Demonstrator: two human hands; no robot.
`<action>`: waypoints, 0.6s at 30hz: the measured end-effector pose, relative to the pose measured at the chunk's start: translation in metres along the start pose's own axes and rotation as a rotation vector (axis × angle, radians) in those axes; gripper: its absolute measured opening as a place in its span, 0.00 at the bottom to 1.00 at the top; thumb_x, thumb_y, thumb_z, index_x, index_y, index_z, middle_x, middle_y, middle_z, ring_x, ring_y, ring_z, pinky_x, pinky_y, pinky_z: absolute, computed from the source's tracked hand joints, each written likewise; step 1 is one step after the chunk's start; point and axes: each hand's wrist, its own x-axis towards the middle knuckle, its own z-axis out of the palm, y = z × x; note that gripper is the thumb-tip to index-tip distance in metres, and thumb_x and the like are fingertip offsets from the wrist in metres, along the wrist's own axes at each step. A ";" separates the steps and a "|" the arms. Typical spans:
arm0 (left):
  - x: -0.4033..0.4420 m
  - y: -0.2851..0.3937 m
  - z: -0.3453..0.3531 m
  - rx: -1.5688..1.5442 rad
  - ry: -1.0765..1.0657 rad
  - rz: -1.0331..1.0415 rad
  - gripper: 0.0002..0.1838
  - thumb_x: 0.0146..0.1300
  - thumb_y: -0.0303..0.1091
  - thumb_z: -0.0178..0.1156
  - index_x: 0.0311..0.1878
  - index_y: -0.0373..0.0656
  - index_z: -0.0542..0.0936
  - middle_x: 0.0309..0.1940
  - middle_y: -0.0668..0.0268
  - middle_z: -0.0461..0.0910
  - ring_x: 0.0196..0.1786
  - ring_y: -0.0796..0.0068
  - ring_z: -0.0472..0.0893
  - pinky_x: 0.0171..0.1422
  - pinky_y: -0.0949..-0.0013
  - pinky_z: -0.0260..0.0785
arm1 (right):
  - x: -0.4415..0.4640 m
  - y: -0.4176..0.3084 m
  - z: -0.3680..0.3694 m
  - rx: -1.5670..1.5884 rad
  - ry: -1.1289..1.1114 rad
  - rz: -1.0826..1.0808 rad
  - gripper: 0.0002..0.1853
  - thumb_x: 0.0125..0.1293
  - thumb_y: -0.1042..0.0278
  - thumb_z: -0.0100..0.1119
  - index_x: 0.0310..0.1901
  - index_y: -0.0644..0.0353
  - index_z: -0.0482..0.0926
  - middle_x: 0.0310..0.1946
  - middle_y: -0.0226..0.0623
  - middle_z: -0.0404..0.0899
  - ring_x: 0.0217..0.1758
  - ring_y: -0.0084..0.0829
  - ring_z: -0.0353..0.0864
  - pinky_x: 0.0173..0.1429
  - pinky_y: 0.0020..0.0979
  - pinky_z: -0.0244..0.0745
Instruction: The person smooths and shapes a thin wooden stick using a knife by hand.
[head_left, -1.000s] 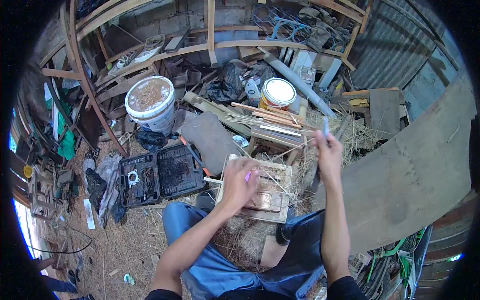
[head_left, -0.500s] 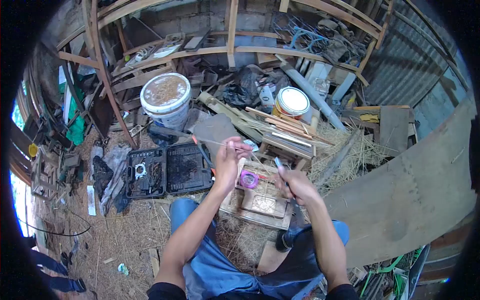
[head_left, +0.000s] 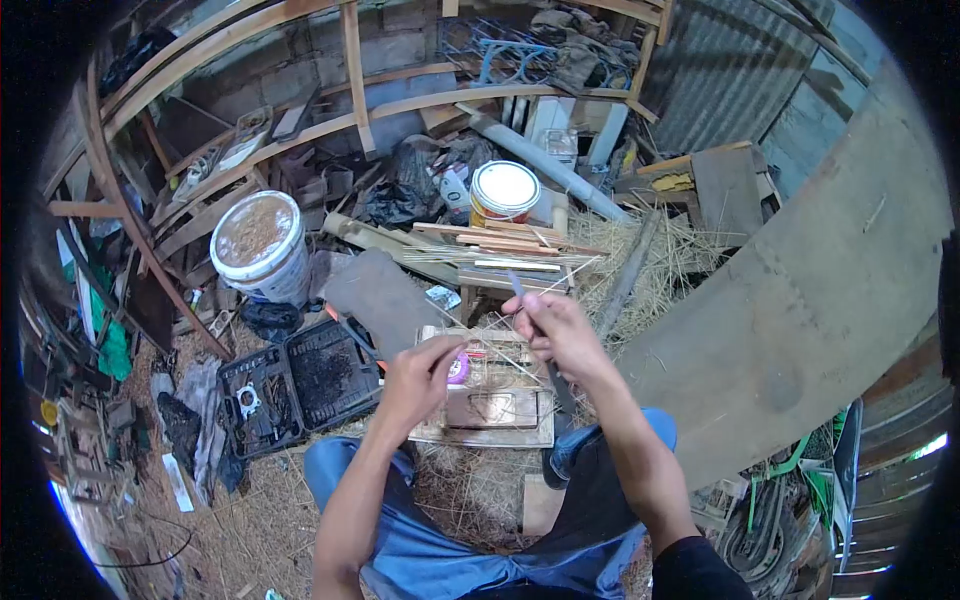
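Observation:
My left hand pinches the end of a thin strip above a low wooden stand. Closed around a knife, my right hand is just right of it, the narrow blade pointing up and away. Beside my left fingertips a purple roll lies on the stand, partly hidden by that hand. A wooden block rests on the stand's near part. Where the strip's far end lies is hard to make out.
Split strips and sticks lie on a bench beyond the stand. An open black toolbox and a white bucket stand left. A lidded can is behind. A large board leans at right.
The view has swung, shifting the scene left. My left hand has come down beside the purple roll, and my right hand has lifted the knife, its blade now upward.

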 end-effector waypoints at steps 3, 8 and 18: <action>0.001 -0.003 -0.016 0.121 0.036 0.091 0.07 0.58 0.22 0.59 0.40 0.37 0.82 0.33 0.54 0.82 0.34 0.57 0.84 0.37 0.65 0.74 | -0.005 -0.020 -0.020 0.040 0.048 -0.083 0.18 0.75 0.58 0.44 0.49 0.66 0.74 0.21 0.24 0.69 0.14 0.10 0.53 0.17 0.14 0.46; 0.001 0.011 0.001 0.250 0.105 0.179 0.06 0.57 0.23 0.62 0.39 0.40 0.80 0.31 0.58 0.82 0.32 0.58 0.83 0.34 0.63 0.75 | -0.007 0.003 0.011 -0.076 -0.090 -0.073 0.18 0.75 0.59 0.43 0.53 0.66 0.73 0.21 0.24 0.71 0.16 0.10 0.54 0.18 0.15 0.47; -0.010 0.003 -0.009 0.073 0.083 0.108 0.04 0.59 0.22 0.61 0.37 0.36 0.81 0.27 0.55 0.81 0.28 0.61 0.82 0.31 0.68 0.70 | 0.005 0.005 -0.018 -0.085 0.053 -0.102 0.20 0.72 0.54 0.50 0.41 0.67 0.77 0.19 0.21 0.68 0.16 0.10 0.56 0.19 0.15 0.47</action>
